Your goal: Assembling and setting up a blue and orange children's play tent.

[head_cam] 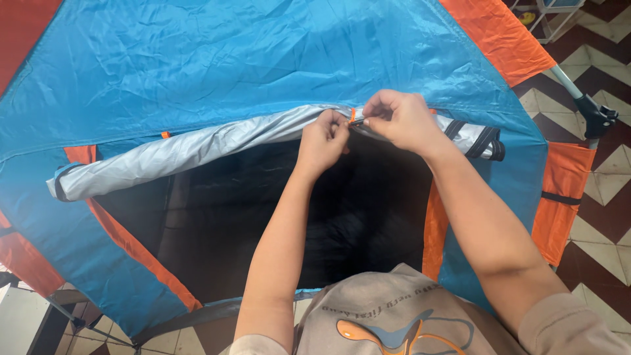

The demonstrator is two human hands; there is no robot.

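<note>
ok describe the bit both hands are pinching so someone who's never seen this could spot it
Start at the blue and orange tent and its dark doorway. Along the doorway's top edge runs a rolled silver door flap. Mid-roll, the left hand and right hand pinch a small dark tie, beside an orange tab, unlike the wider black straps farther right.

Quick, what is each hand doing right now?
Left hand: closed, pinching the small tie on the rolled tent flap.
Right hand: closed, pinching the same tie.
</note>
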